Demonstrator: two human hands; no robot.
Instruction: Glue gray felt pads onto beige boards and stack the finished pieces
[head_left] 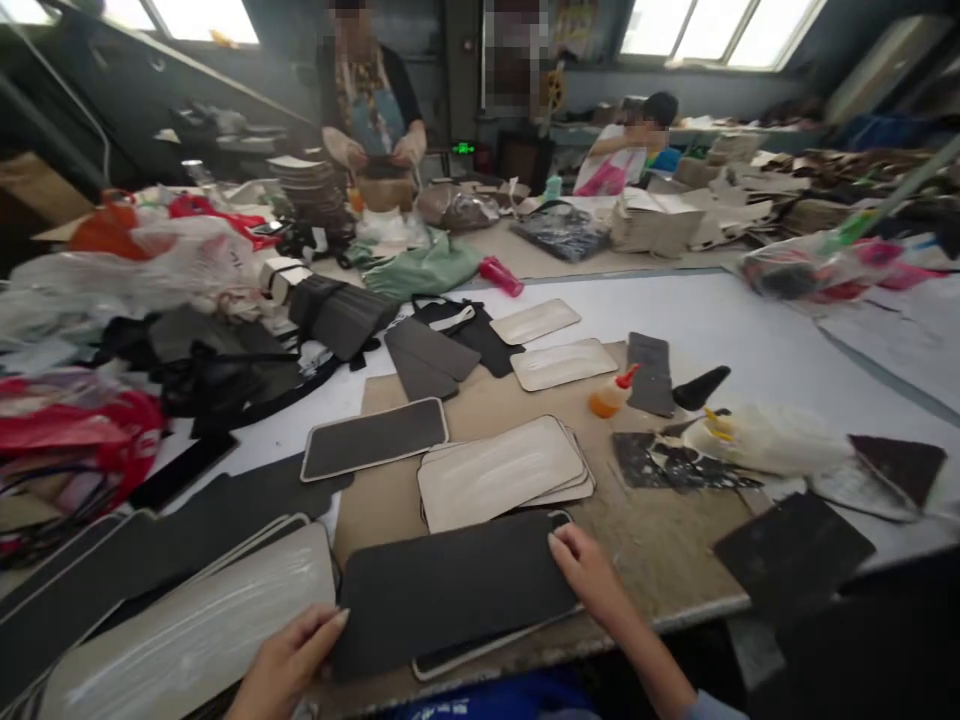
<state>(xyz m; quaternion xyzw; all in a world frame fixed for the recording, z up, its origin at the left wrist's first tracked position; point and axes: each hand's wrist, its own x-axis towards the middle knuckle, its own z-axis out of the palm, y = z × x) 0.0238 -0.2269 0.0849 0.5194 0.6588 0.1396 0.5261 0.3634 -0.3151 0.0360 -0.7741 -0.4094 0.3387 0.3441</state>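
The dark grey rounded rectangular panel (pixel 450 592) lies on the cardboard-covered surface (pixel 660 560) between your hands — long axis left to right. Fingers of your left hand (pixel 289 655), held together, touch its left end; those of your right hand (pixel 592 572) rest flat on its far-right corner.

The dark panel (pixel 450 590) looks matt and finely grained, like synthetic leather. The stacked cream panels (pixel 499 470) carry glossy streaks. The brown cardboard sheet (pixel 660 570) is rough and stained, the white bench (pixel 750 320) smooth, the orange squeeze bottle (pixel 609 398) glossy plastic.
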